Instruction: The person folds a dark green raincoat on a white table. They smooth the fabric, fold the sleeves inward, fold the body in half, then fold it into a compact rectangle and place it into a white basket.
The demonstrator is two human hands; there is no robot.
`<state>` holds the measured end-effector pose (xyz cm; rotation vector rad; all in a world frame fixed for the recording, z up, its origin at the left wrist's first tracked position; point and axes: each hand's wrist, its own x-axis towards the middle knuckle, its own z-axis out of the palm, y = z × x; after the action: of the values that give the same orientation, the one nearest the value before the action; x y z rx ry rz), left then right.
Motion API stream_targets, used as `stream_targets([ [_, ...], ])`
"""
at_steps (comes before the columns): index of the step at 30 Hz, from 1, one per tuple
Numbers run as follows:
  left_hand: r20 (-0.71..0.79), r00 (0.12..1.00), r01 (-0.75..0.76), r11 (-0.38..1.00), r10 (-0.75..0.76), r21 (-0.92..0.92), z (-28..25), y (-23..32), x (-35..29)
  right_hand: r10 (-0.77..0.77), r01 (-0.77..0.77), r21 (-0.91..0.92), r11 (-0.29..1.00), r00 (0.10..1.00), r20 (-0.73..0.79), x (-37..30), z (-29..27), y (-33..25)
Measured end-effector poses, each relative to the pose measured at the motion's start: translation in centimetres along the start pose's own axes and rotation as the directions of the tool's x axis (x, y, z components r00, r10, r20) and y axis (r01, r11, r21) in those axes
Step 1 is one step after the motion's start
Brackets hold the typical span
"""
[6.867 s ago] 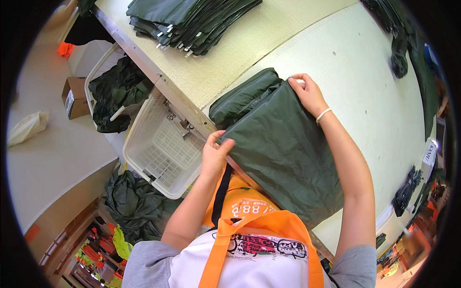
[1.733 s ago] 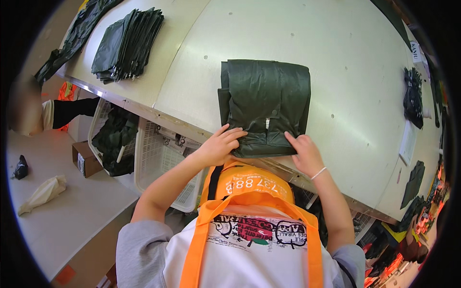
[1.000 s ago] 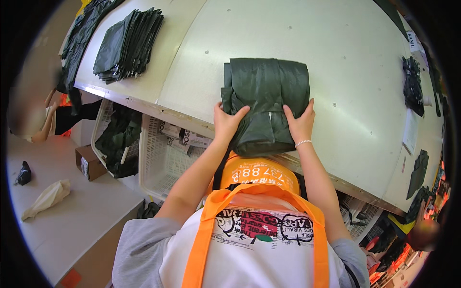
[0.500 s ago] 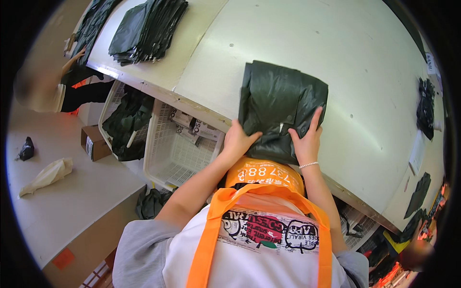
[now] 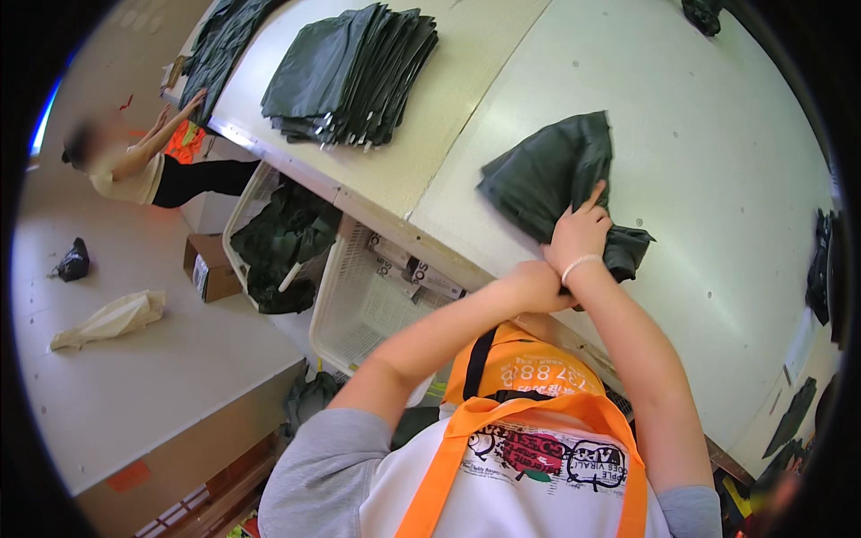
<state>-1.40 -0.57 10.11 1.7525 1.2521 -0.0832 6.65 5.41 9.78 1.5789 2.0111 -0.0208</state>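
Observation:
A folded, shiny dark green garment (image 5: 547, 170) lies skewed and bunched on the white table in front of me. Its upper part fans out to the left, and a gathered end pokes out at the lower right. My right hand (image 5: 581, 235), with a beaded bracelet at the wrist, grips the bunched middle, its index finger lying along a fold. Just below and left, my left hand (image 5: 536, 287) is closed at the garment's near edge. The right wrist crosses in front of it and hides some of its fingers.
A stack of folded dark green pieces (image 5: 350, 81) lies at the table's far left. Under the edge stand a white basket with small boxes (image 5: 327, 309) and a basket of dark fabric (image 5: 240, 208). Another person (image 5: 148, 175) works at the left. More dark fabric (image 5: 818, 269) lies at the right.
The garment lay flat and squarish between my spread hands; now it is turned and bunched. My hands have come together and the wrists cross. The view has shifted left.

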Motion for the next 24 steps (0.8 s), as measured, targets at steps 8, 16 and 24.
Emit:
stream_targets([
  [8, -0.970, 0.185, 0.604, 0.760, 0.159, 0.240, -27.7, -20.3, -1.3, -0.092, 0.100, 0.017, 0.995, 0.961, -0.260, -1.5, 3.8, -1.2],
  [16, -0.824, 0.526, 0.633, 0.744, -0.210, 0.215, -30.0, -27.8, 1.6, -0.154, 0.166, 0.082, 0.983, 0.978, -0.139, -1.9, 1.4, 0.5],
  [24, -0.751, 0.603, 0.359, 0.750, 0.267, 0.555, -6.4, -7.6, 3.5, -0.011, 0.014, 0.702, 0.712, 1.000, -0.010, -8.8, 2.1, 12.8],
])
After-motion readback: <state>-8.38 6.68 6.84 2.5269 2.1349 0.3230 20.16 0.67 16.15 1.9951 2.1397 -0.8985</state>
